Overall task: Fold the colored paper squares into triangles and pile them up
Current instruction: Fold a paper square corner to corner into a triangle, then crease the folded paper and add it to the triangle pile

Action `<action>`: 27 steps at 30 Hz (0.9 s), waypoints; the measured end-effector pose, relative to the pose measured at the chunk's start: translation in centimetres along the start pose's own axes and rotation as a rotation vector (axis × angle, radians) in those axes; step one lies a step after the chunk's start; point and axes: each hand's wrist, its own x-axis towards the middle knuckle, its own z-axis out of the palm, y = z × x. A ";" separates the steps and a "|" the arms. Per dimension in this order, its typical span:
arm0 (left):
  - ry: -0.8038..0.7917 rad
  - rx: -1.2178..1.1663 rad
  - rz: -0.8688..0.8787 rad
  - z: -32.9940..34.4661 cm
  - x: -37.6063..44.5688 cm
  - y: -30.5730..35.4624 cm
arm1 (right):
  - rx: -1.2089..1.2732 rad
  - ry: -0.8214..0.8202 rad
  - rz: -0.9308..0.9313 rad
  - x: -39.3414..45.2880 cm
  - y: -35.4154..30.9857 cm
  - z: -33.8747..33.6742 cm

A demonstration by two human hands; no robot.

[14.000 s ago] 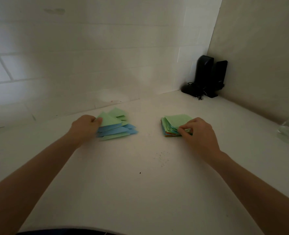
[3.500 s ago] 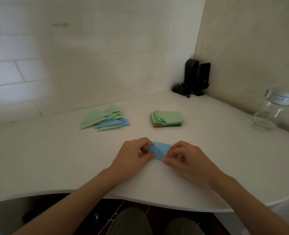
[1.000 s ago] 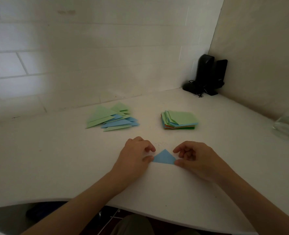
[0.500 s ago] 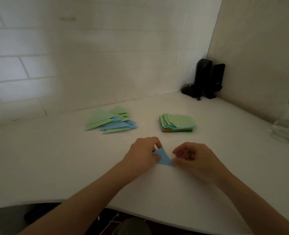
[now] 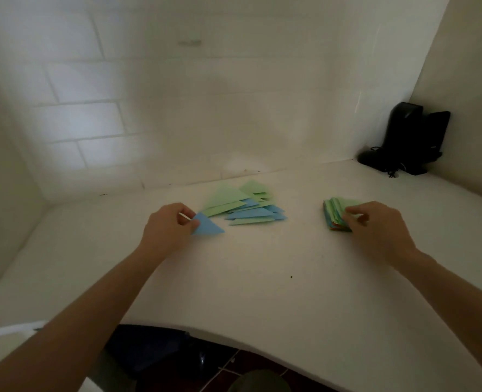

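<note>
Left hand (image 5: pixel 167 230) pinches folded blue paper triangle (image 5: pixel 207 226) just beside pile of green and blue paper triangles (image 5: pixel 242 206) on white table (image 5: pixel 262 278) — right hand (image 5: pixel 375 230), fingers curled, grips edge of stack of coloured paper squares (image 5: pixel 334 213).

White counter (image 5: pixel 262 292) carries folded triangles (image 5: pixel 245 206); stacked squares (image 5: pixel 334 215); black speakers (image 5: pixel 412 137).

Both arms stretched forward over the counter, forearms bare. Left hand (image 5: pixel 167 228) knuckles up, fingers curled, thumb and forefinger pinching the corner of a blue triangle (image 5: pixel 207 227). Right hand (image 5: pixel 377 228) reaches further right, palm down, fingertips bent onto the near edge of the paper stack (image 5: pixel 335 212); whether it pinches a sheet can't be told.
</note>
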 end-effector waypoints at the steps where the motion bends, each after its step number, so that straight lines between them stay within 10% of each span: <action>1: 0.014 0.019 -0.010 -0.1 0.2 -0.7 | -0.027 0.011 -0.004 -0.1 0.0 0.4; 18: 0.134 0.076 0.019 1.2 0.2 -1.6 | -0.133 0.283 -0.166 -1.6 -1.8 -0.5; 22: 0.202 -0.094 0.304 1.8 -1.7 2.0 | -0.106 0.360 -0.406 -3.2 -4.9 -2.1; 27: -0.113 -0.180 0.757 5.4 -7.4 7.7 | -0.064 0.267 -0.574 -6.8 -7.4 -1.4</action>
